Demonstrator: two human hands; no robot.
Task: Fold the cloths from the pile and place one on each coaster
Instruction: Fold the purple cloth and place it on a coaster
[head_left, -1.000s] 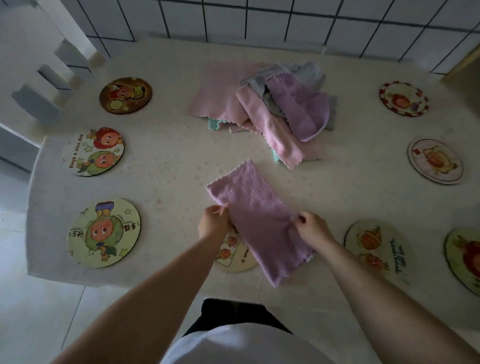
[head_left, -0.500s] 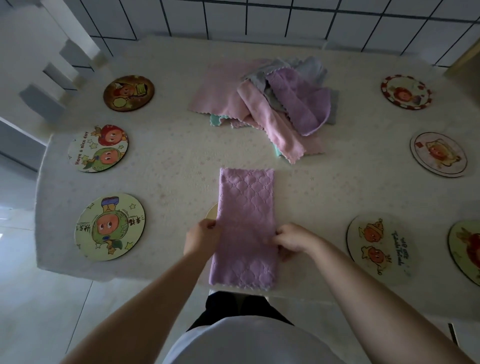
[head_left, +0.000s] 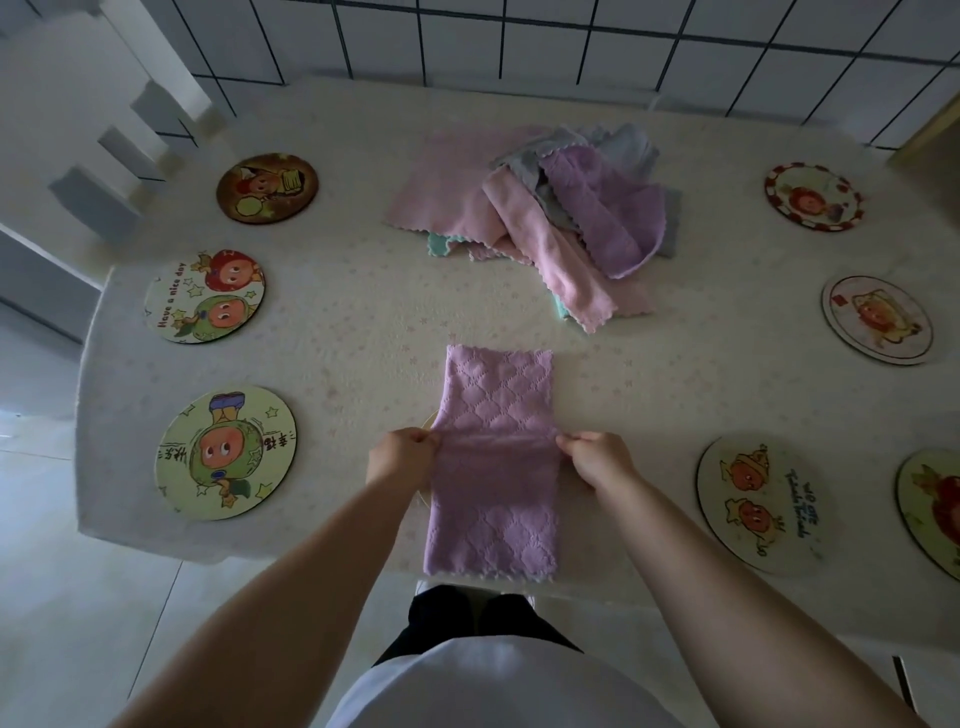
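Observation:
A long folded purple cloth (head_left: 496, 405) lies lengthwise at the table's near edge, covering most of a coaster whose rim (head_left: 430, 420) peeks out on its left. My left hand (head_left: 401, 457) pinches the cloth's left edge at mid-length. My right hand (head_left: 592, 460) pinches the right edge opposite, and a crease runs between them. The pile of pink, purple, grey and teal cloths (head_left: 540, 218) sits further back in the middle. Round cartoon coasters ring the table, such as the green one (head_left: 226, 453) near left and another (head_left: 761, 503) near right.
More coasters lie at mid left (head_left: 204, 297), far left (head_left: 267, 188), far right (head_left: 813, 196), mid right (head_left: 877, 319) and at the right frame edge (head_left: 932, 506). The table (head_left: 353, 332) has a pale cover. A tiled wall (head_left: 519, 36) stands behind it.
The purple cloth turned from slanted to straight along the table's near edge. Both hands shifted to its mid-length edges and now pinch it, raising a crease across the middle.

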